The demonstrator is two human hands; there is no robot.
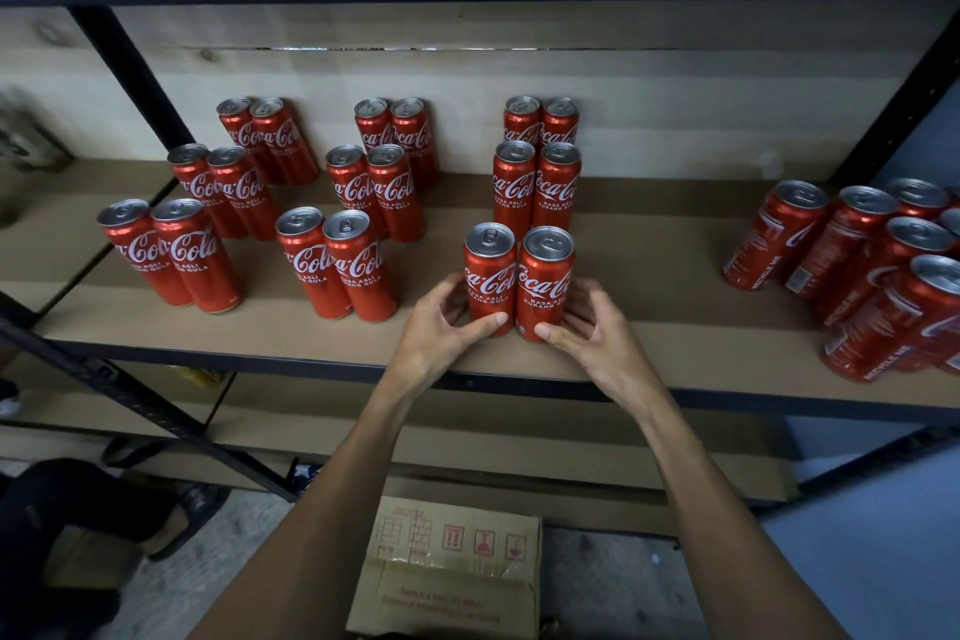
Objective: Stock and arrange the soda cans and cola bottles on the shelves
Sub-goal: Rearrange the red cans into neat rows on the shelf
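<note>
In the head view, nearest the camera, two bare forearms reach forward over a cardboard box [447, 572] that sits on the floor below the shelving. The left hand [441, 322] curls round the outer side of the left front can [488, 276], with its thumb pressed low on the label. The right hand [589, 327] mirrors it on the right front can [545, 281].

Both cans stand upright and touching on the shelf board [649, 296], near its front edge. They are the front pair of the third column, with two rear pairs [537, 182] standing behind them. To the left are two finished columns [337, 265] of three pairs each, logos forward. A loose cluster of cans [872, 276] stands at the right end of the shelf, well apart, with labels turned every way. No cola bottles show.

The step in hand looks like squaring up this front pair. These cans are tall and slim, so a push high up would likely tip them. The low grip is the right one, and sliding is safer than lifting. The pair should sit straight in front of the pairs behind and level with the other columns' front pairs. Each can may want a slight twist so that its logo faces out like its neighbours'. Letting go with both hands together should keep the cans touching.
</note>
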